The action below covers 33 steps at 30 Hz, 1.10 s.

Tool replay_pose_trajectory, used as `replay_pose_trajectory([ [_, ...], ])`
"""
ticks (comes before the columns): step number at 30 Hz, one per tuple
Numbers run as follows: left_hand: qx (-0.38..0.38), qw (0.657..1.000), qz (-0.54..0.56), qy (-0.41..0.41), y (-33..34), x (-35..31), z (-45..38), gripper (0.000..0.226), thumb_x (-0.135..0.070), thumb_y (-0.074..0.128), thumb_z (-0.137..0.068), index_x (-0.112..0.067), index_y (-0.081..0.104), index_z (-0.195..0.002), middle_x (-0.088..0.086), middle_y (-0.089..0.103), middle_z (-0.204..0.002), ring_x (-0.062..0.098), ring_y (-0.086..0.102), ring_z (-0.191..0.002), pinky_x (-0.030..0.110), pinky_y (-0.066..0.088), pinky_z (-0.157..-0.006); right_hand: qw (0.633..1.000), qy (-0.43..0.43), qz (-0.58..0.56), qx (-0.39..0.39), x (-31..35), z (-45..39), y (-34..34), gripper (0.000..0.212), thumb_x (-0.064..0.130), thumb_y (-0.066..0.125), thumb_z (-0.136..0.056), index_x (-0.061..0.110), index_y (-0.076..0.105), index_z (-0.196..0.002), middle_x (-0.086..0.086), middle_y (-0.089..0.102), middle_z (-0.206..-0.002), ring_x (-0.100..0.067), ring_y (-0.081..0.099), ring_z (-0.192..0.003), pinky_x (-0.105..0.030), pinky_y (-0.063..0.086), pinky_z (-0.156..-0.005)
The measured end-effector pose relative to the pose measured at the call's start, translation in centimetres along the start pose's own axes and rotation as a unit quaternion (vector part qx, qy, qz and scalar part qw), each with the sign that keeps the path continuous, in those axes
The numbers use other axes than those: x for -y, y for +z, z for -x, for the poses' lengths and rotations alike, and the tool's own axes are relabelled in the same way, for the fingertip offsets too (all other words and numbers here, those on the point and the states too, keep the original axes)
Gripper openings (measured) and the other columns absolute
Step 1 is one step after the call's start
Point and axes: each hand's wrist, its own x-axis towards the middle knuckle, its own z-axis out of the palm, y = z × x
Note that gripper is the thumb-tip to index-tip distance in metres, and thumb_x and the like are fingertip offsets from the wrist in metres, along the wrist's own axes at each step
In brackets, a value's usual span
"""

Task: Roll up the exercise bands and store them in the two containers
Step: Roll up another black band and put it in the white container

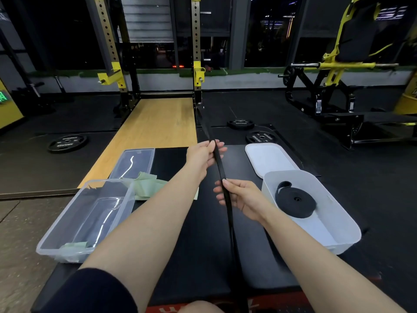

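- Black band held taut-looking in both hands; long axis runs near-vertical through frame centre, from the rack foot in the upper middle, down past both hands, to the bottom edge near the person.
- Left hand is the farther one, centre frame — fingers and thumb pinch the band at its upper stretch.
- Right hand sits lower, just right of centre, nearer the body; fingers curl round the band.
- The 2 hands lie along the same strip, apart, 1 above the other in frame — not side by side.
- White container at right of the desk, just beside the right hand; a rolled black band already lies inside it.
- Clear container at lower left, with a green band draped over its far rim.
- 2 lids lie beyond the containers: clear lid, white lid.
- Judgement: rolling likely starts from 1 end; the far end's attachment cannot be made out — too dark.
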Motion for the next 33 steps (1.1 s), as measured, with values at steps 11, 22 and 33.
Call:
replay_pose_trajectory([
  [11, -0.009, 0.997, -0.045, -0.064, -1.1, 2.9, -9.0, 0.026, -0.007, 0.043, -0.099, 0.006, 0.056, -0.117, 0.014, 0.064, -0.101, 0.022, 0.066, -0.093, 0.028, 0.053, -0.080, 0.994, 0.007, 0.027, -0.103, -1.6, -8.1, -2.4, 0.015, 0.005, 0.058, -0.092, -0.004, 0.060, -0.104, -0.015, 0.067, -0.086, -0.020, 0.071, -0.068, -0.027, 0.057, -0.061],
  [22, -0.060, 0.994, -0.050, -0.076, -3.2, 8.1, -17.9, 0.018, -0.002, 0.057, -0.091, 0.005, 0.060, -0.107, 0.011, 0.066, -0.083, 0.016, 0.067, -0.073, 0.023, 0.058, -0.062, 0.986, 0.043, 0.048, -0.153, -3.7, -17.6, -5.2, 0.019, 0.008, 0.064, -0.089, -0.005, 0.065, -0.102, -0.015, 0.066, -0.082, -0.021, 0.068, -0.065, -0.027, 0.058, -0.059],
  [33, -0.061, 0.989, -0.071, -0.111, -3.9, 13.2, -23.4, 0.024, -0.014, 0.061, -0.091, 0.006, 0.063, -0.102, 0.010, 0.067, -0.085, 0.017, 0.066, -0.072, 0.023, 0.056, -0.065, 0.970, 0.085, 0.065, -0.219, -5.9, -24.3, -9.1, 0.011, 0.001, 0.066, -0.086, -0.007, 0.066, -0.092, -0.019, 0.067, -0.079, -0.020, 0.068, -0.055, -0.026, 0.054, -0.049],
])
